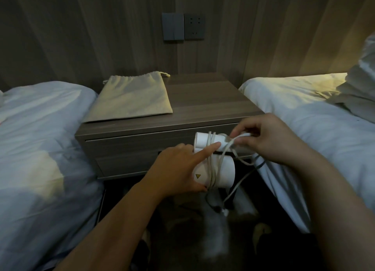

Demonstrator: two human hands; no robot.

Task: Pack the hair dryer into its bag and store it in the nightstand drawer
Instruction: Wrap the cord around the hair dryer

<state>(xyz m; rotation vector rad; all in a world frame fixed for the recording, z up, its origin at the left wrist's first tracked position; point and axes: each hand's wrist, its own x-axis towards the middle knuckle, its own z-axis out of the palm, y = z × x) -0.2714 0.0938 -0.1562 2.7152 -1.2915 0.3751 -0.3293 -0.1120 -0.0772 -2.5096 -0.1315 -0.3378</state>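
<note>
A white folded hair dryer (222,172) hangs in front of the nightstand (203,106), its white cord (213,165) wound several times around it. My left hand (178,167) grips the dryer's barrel from the left, index finger stretched along the handle over the cord. My right hand (267,138) pinches a loop of the cord at the handle's right end. The cord's loose end and plug (224,211) dangle below. A beige drawstring bag (132,98) lies flat on the nightstand's left side. The nightstand drawer (132,146) is closed.
A bed with white bedding (40,138) flanks the nightstand on the left, and another bed (304,112) with a pillow (363,83) on the right. A switch panel and a socket (183,27) sit on the wooden wall behind. The floor below is dark.
</note>
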